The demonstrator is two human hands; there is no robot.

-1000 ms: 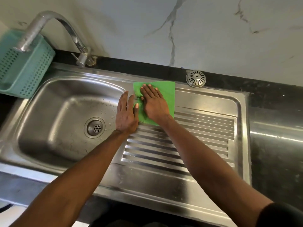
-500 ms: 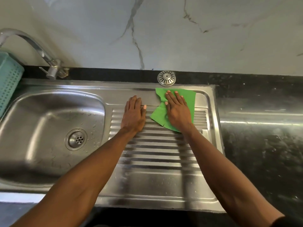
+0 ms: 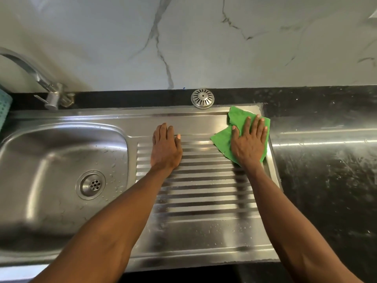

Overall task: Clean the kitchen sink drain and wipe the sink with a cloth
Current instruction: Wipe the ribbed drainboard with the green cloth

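1. Our right hand [image 3: 249, 142] presses flat, fingers spread, on the green cloth [image 3: 223, 139] at the drainboard's [image 3: 204, 201] far right corner.
2. Our left hand [image 3: 165, 148] rests flat, holding nothing.
3. The cloth looks soft and light, likely to bunch; palm pressure mid-cloth suits it.

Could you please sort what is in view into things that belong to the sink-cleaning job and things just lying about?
Belong to the job:
green cloth, pressed flat under the right hand
left hand, flat on the ribbed drainboard
sink basin
drain
drain strainer cover, on the black counter

Just lying about:
faucet
teal basket
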